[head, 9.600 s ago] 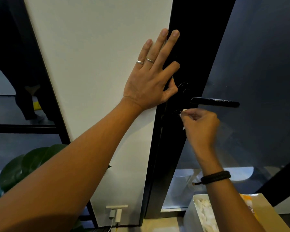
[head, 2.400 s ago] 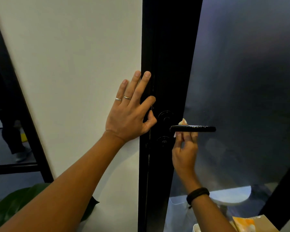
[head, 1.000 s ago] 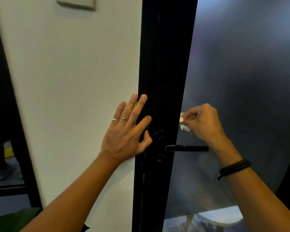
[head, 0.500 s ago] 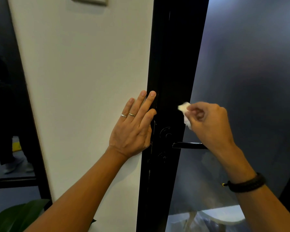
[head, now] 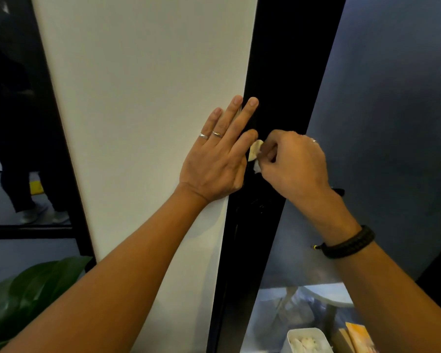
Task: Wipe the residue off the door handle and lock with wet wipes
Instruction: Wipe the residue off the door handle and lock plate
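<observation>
Two hands at work on the black door frame (head: 270, 72). Left hand (head: 215, 161) laid flat, fingers straight, palm on the white wall panel (head: 143, 98) and fingertips reaching over onto the frame — bracing, holding nothing. Right hand (head: 293, 164) curled, pinching a small bunched wet wipe (head: 254, 155) between thumb and fingertips, pressed to the frame just beside the left index finger.

Door handle mostly hidden behind the right hand and wrist; only a dark tip (head: 339, 191) showing at the wrist's right edge. Judging from that tip: long axis level, lever pointing right, away from the frame and across the frosted glass (head: 382, 123). Lock (head: 256, 206) below the hands on the frame, a dark round fitting, faintly glinting, uncovered and untouched by the wipe.

Likely step: rubbing a spot on the frame above the handle rose. To do it well: keep the left palm planted so the door does not swing; use short firm strokes with a clean fold of the wipe facing out; refold once soiled. Then work downward — round the rose, along the lever from root to tip following its length, last into the lock's rim. Residue hard to see on black in this dim light.
</observation>
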Action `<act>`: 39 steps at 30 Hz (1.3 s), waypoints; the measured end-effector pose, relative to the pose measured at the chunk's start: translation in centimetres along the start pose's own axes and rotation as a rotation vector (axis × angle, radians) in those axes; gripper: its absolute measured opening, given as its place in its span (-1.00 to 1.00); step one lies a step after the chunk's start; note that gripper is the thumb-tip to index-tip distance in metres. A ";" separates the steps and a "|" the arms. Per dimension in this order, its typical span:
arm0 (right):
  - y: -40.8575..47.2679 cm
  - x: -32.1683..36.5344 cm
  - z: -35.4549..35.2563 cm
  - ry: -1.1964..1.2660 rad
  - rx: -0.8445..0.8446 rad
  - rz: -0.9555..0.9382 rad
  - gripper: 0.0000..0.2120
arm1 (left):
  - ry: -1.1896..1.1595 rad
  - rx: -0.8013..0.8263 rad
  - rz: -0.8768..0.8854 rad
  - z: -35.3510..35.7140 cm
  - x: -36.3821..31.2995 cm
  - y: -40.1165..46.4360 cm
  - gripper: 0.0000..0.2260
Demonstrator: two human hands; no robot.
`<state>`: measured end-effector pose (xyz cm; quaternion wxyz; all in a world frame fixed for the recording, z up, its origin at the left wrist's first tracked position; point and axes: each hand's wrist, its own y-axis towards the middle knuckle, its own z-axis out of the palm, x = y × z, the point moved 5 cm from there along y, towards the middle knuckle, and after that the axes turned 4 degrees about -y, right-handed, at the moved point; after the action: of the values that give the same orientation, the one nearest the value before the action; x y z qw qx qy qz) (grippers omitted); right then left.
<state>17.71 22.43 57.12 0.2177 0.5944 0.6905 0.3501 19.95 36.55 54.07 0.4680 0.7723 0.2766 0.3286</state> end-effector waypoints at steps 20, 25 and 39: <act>-15.7 -0.4 15.0 0.652 -0.393 0.407 -0.86 | 0.047 -0.014 0.008 2.2 -1.3 -4.7 -0.67; -19.8 -1.4 18.2 0.653 -0.276 0.466 -0.92 | 0.044 -0.021 -0.018 2.4 -1.4 -4.7 -0.65; -20.5 -10.5 17.2 0.662 -0.305 0.551 -0.89 | 0.037 -0.052 -0.016 2.4 -1.7 -4.8 -0.69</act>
<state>18.42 15.09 29.27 -0.0311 0.5731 0.4794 0.6639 20.19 35.96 48.52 0.4856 0.7513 0.2828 0.3461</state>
